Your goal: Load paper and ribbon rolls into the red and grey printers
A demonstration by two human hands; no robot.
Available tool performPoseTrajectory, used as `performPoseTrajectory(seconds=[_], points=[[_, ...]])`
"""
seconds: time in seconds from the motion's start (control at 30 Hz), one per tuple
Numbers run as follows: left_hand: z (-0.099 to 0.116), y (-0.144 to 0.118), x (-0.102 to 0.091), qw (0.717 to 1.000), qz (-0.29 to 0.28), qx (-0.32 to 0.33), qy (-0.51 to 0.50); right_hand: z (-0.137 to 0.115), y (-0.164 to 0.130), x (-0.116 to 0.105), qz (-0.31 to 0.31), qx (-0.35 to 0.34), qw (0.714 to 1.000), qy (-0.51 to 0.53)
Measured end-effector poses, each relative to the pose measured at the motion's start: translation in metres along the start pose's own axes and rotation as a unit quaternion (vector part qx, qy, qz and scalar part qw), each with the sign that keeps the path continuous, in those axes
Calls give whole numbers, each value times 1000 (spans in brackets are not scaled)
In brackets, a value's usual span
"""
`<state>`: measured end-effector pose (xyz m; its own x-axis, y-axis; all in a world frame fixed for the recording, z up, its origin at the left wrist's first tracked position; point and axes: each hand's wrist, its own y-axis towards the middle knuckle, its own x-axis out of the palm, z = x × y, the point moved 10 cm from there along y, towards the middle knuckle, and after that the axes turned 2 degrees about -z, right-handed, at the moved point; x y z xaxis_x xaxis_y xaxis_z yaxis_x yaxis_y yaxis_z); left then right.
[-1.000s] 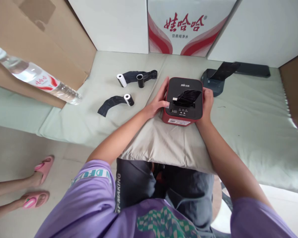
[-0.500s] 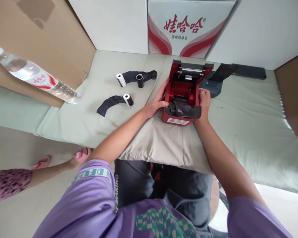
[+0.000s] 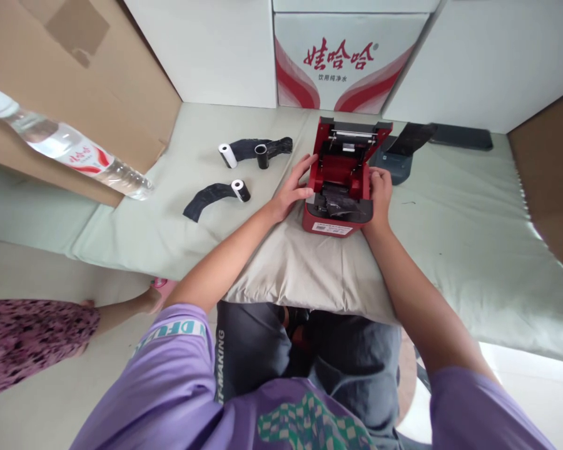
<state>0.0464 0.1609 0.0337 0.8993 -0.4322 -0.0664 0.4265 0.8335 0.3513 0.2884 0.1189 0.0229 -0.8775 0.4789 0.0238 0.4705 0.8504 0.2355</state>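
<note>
at the far left a clear water bottle (image 3: 70, 150) pokes into view above a brown cardboard box (image 3: 75, 75), and a second person's leg in a patterned skirt (image 3: 32, 340) now stands at the near left where pink slippers were a second ago. on the pale green padded surface (image 3: 450, 250) lie two white paper rolls (image 3: 226, 155) (image 3: 238, 188) with black wrappers and one empty black core (image 3: 262, 156), all well apart from the hands.

the left hand (image 3: 293, 190) rests flat against the left wall of the small red printer (image 3: 340, 187), fingers spread, steadying rather than clasping. the printer sits on a beige cushion (image 3: 309, 269) in the near centre. its lid (image 3: 354, 134), shut a second ago, is now swung up and back, baring the red paper bay with a crumpled black wrapper (image 3: 340, 201) inside. that opening makes the bay reachable from above. the right hand (image 3: 380, 190) curls against the right wall, thumb near the bay; whether it pinches the wrapper, i cannot tell.

just right of the lid lies a dark grey printer (image 3: 396, 159), and behind stands a white carton with red lettering (image 3: 347, 62).
</note>
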Motion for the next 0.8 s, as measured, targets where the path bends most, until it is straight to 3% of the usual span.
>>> performPoseTrajectory(seconds=[0.07, 0.17, 0.27, 0.33, 0.4, 0.5, 0.57, 0.6, 0.67, 0.8], points=[[9, -2, 0, 999, -10, -1, 45, 1, 1, 0, -3, -1, 1000, -4], [45, 0, -3, 985, 0, 25, 171, 2, 2, 1, -4, -11, 1000, -7], [86, 14, 18, 947, -85, 56, 306, 2, 2, 3, 0, -19, 1000, 9], [100, 24, 45, 901, -190, 54, 385, 1, 2, 5, 0, -24, 999, 25], [102, 34, 69, 837, -270, 31, 475, 1, 2, 6, -3, -24, 999, 36], [92, 46, 90, 733, -322, -29, 599, 5, 3, 8, -9, -15, 999, 44], [83, 50, 97, 689, -346, -62, 634, 6, 3, 8, -11, -11, 999, 46], [80, 51, 98, 681, -353, -72, 638, 6, 4, 8, -11, -12, 999, 45], [79, 54, 97, 693, -353, -76, 623, 6, 4, 8, -11, -18, 999, 39], [101, 48, 82, 783, -307, -46, 539, 8, 6, 9, -15, -20, 999, 39]])
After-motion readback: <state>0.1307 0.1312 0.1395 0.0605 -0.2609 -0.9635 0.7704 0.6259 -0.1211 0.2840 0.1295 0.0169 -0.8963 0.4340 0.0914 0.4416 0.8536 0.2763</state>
